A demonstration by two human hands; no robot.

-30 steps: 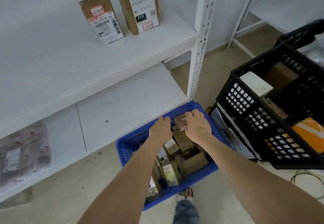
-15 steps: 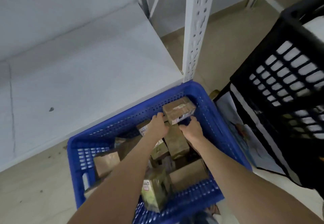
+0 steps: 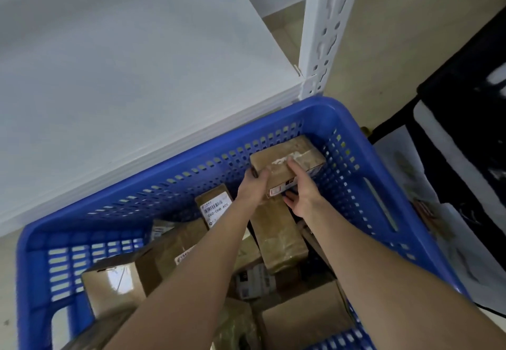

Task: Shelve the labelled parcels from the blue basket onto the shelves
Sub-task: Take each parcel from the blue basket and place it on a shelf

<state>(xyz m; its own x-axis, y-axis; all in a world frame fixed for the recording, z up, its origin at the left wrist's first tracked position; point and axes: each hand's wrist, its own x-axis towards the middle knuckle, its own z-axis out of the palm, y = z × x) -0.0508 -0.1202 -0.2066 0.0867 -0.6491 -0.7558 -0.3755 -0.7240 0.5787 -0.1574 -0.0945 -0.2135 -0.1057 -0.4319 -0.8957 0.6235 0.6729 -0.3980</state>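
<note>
The blue basket [image 3: 323, 114] sits on the floor against the white shelf and holds several brown taped parcels with white labels. Both hands hold one small brown parcel [image 3: 290, 158] at the basket's far right corner. My left hand [image 3: 253, 186] grips its left end, fingers curled round the edge. My right hand [image 3: 302, 195] holds its near side from below, thumb on top. A long brown parcel [image 3: 276, 234] lies just under my hands. Another parcel [image 3: 215, 207] with a barcode label stands to the left.
The low white shelf [image 3: 123, 89] spreads beyond the basket, its board bare. A white perforated upright post [image 3: 324, 29] stands at the shelf's right corner. A black crate [image 3: 471, 97] stands on the right. Beige floor shows behind the post.
The view has dropped closer to the basket. Both hands have moved from the top of the pile to a grip on the small parcel, which now sits nearer the basket's far right corner.
</note>
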